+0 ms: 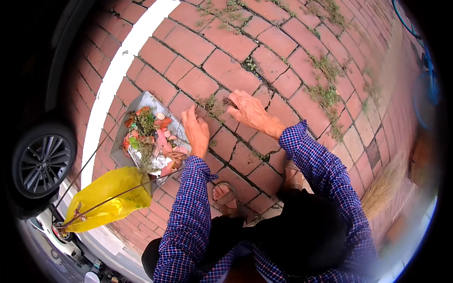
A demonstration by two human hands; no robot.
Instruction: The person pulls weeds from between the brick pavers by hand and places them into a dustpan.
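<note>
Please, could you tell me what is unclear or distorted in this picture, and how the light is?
Head view: wide-lens bending, black corners; soft light, no hard shadows; pale haze at lower right; the blue frame at the right edge looks blurred; the left hand and right hand look fairly sharp.

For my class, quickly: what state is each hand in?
Left hand: half-curled by the dustpan; grip unclear.
Right hand: fingers bent over the bricks; grip unclear.

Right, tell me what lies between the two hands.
Between the left hand and right hand, a weed clump lies on the brick paving, as the head view shows.
</note>
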